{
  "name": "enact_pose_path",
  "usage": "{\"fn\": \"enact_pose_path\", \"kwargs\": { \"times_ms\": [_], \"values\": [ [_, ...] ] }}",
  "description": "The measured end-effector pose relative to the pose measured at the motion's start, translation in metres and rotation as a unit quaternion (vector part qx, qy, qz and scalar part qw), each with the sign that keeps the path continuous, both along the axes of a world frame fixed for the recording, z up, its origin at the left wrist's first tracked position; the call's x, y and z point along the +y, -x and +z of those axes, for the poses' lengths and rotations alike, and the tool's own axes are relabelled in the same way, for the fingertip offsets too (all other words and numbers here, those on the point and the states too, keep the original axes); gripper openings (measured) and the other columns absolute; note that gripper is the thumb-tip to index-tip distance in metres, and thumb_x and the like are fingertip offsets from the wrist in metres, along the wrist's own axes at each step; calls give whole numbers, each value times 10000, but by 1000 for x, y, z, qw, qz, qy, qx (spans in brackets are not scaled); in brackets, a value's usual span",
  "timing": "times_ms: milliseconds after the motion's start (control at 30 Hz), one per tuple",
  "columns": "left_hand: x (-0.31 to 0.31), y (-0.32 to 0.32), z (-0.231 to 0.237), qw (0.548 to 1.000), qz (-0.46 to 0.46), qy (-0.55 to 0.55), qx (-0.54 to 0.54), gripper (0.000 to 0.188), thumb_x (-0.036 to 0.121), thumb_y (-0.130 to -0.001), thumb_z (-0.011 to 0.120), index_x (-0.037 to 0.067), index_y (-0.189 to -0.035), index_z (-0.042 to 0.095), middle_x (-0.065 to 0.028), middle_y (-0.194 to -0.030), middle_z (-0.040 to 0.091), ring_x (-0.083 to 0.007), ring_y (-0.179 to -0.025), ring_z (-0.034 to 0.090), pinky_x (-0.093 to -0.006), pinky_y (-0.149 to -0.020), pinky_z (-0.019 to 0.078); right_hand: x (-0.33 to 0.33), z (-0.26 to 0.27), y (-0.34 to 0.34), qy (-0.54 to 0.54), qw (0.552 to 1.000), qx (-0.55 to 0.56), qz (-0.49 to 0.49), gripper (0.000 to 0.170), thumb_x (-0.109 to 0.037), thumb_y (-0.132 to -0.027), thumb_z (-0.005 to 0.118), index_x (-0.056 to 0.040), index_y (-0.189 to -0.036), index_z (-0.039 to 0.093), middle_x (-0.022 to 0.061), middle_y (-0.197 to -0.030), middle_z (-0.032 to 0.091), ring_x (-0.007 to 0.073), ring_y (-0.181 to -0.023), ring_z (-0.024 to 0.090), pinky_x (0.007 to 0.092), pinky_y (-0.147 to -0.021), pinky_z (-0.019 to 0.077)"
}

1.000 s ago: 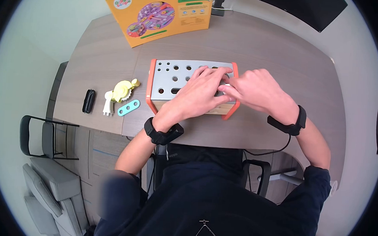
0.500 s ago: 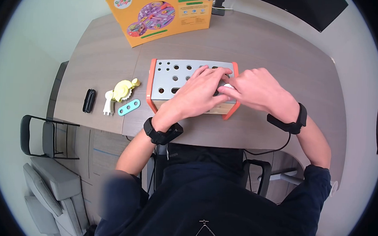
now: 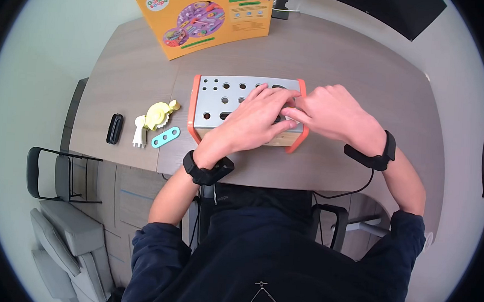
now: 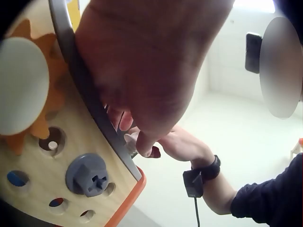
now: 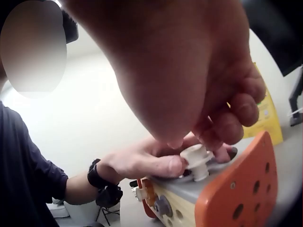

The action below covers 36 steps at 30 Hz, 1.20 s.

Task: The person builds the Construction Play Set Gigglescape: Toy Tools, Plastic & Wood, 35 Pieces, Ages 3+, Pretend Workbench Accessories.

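A wooden toy workbench has a grey top point(image 3: 207, 101) full of holes and orange end panels point(image 5: 241, 184). Near its right end, a white plastic bolt point(image 5: 200, 171) stands upright in the top. My left hand point(image 3: 257, 119) rests across the top with fingers stretched out, its thumb point(image 5: 169, 166) against the bolt's side. From above, my right hand point(image 3: 337, 115) pinches the bolt's head between thumb and curled fingers; the head view hides most of this grip. A grey bolt point(image 4: 90, 177) and an orange gear point(image 4: 54, 90) sit on the wooden front.
Left of the workbench lie a yellow-and-white toy piece point(image 3: 157, 116), a teal strip with holes point(image 3: 165, 137) and a black object point(image 3: 115, 129). A yellow box point(image 3: 205, 23) stands at the back, with a monitor point(image 3: 380, 10) to its right.
My right hand has turned slightly and shifted a little over the bolt, whose white head shows less now. The left hand stays in place on the workbench top.
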<state>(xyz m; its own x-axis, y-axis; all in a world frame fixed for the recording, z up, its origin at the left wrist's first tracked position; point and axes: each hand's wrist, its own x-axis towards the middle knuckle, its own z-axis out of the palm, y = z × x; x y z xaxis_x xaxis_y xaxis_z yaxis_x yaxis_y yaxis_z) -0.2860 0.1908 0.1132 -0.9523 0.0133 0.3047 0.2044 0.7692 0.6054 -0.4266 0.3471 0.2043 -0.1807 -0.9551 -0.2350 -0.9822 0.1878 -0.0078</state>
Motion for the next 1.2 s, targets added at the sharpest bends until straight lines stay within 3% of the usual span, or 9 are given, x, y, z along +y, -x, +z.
{"fn": "enact_pose_path", "kwargs": {
  "times_ms": [133, 233, 433, 533, 633, 733, 933, 1133, 1200],
  "values": [
    [-8, -2, 11, 997, -27, -62, -29, 732, 262, -943, 762, 21, -1551, 431, -190, -1361, 668, -373, -1297, 579, -511, -1220, 355, 14, -18, 13, 172, 976, -95, 90, 401, -406, -1076, 569, -30, -1039, 700, 145, -648, 658, 394, -656, 688, 515, -660, 572],
    [2, -1, 8, 1000, 5, 2, 18, 780, 243, -937, 761, 26, -1588, 391, -194, -1353, 667, -374, -1284, 589, -504, -1240, 340, 13, -27, 15, 172, 977, -88, 89, 422, -420, -1084, 555, -37, -1038, 726, 131, -610, 634, 379, -630, 686, 507, -650, 573],
    [5, 2, 3, 1000, 16, 1, -6, 835, 200, -931, 759, 37, -1630, 333, -214, -1344, 663, -387, -1328, 576, -511, -1254, 325, -1, -16, -2, 38, 995, 83, 44, 409, -419, -1092, 547, -44, -1102, 711, 114, -633, 654, 363, -610, 684, 498, -619, 568],
    [0, 0, 2, 1000, -7, -22, 10, 844, 178, -930, 750, 37, -1639, 314, -219, -1337, 665, -399, -1330, 570, -514, -1254, 322, 2, -1, -2, 18, 998, 47, 29, 393, -406, -1087, 560, -44, -1087, 712, 110, -623, 652, 365, -607, 684, 463, -590, 567],
    [-6, -4, 17, 995, -24, -85, -56, 854, 187, -939, 747, 47, -1651, 295, -225, -1343, 658, -409, -1329, 564, -511, -1260, 315, 10, -26, 12, 198, 972, -41, 116, 361, -388, -1083, 571, -55, -1103, 710, 106, -632, 661, 360, -603, 684, 438, -566, 559],
    [3, -4, 22, 999, -6, -8, -37, 853, 169, -946, 738, 57, -1659, 283, -230, -1358, 648, -413, -1361, 548, -511, -1270, 303, 5, -35, 10, 153, 982, 1, 111, 328, -364, -1087, 569, -69, -1133, 704, 96, -644, 666, 362, -597, 680, 446, -558, 547],
    [4, 0, 9, 998, 11, -47, -28, 874, 165, -931, 741, 67, -1666, 279, -240, -1383, 636, -412, -1362, 560, -526, -1302, 263, -3, -9, -3, 4, 995, 88, 50, 312, -346, -1098, 550, -78, -1155, 699, 116, -647, 660, 367, -607, 686, 461, -559, 545],
    [-5, -2, 14, 998, -20, -29, -56, 913, 241, -940, 784, 77, -1677, 270, -242, -1419, 628, -390, -1372, 571, -537, -1322, 237, 9, -11, 10, 92, 989, -78, 87, 357, -380, -1100, 546, -60, -1139, 701, 146, -644, 646, 380, -597, 667, 463, -576, 552],
    [1, -2, 14, 999, -1, -16, -30, 901, 218, -947, 772, 84, -1681, 267, -237, -1416, 634, -387, -1377, 571, -540, -1320, 240, 7, -11, 7, 56, 995, -61, 59, 358, -375, -1088, 554, -52, -1154, 693, 148, -647, 649, 383, -606, 670, 475, -593, 557]
  ]
}}
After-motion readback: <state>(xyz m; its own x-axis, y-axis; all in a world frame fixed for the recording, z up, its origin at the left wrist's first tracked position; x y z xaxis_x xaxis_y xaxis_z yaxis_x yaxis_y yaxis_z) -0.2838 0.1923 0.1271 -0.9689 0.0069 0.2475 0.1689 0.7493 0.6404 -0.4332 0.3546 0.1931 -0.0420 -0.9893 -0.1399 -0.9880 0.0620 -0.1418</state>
